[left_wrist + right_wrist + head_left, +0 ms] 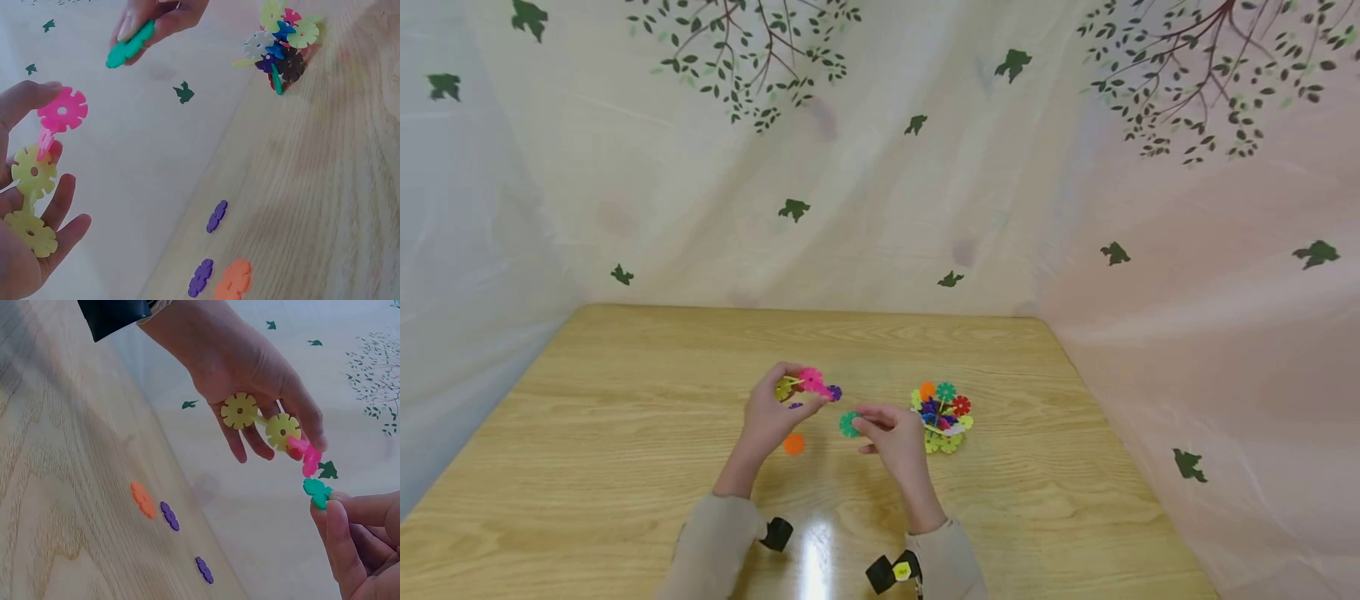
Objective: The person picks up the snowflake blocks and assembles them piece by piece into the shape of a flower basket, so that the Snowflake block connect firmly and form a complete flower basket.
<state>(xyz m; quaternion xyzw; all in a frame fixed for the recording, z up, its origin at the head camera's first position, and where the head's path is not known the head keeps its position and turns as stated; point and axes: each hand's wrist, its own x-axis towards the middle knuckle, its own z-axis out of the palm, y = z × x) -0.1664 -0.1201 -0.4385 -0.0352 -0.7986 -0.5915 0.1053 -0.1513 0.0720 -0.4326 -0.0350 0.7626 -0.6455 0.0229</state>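
Observation:
My left hand (769,419) holds a short chain of snowflake discs, its thumb and fingers pinching the pink end. Yellow discs (34,172) of that chain lie along the palm, and the pink disc (62,110) stands at the fingertips. Between thumb and fingers of my right hand (901,443) is a green snowflake disc (319,492). The green disc is close to the pink end; in the left wrist view a gap shows between them. On the table below lie an orange disc (794,443) and two purple discs (217,216).
Right of the right hand, a ball-like cluster of joined multicoloured discs (942,421) sits on the wooden table (625,433). A pale curtain (865,183) with printed leaves surrounds the table's back and sides. Black wrist cameras (777,534) are strapped at both sleeves.

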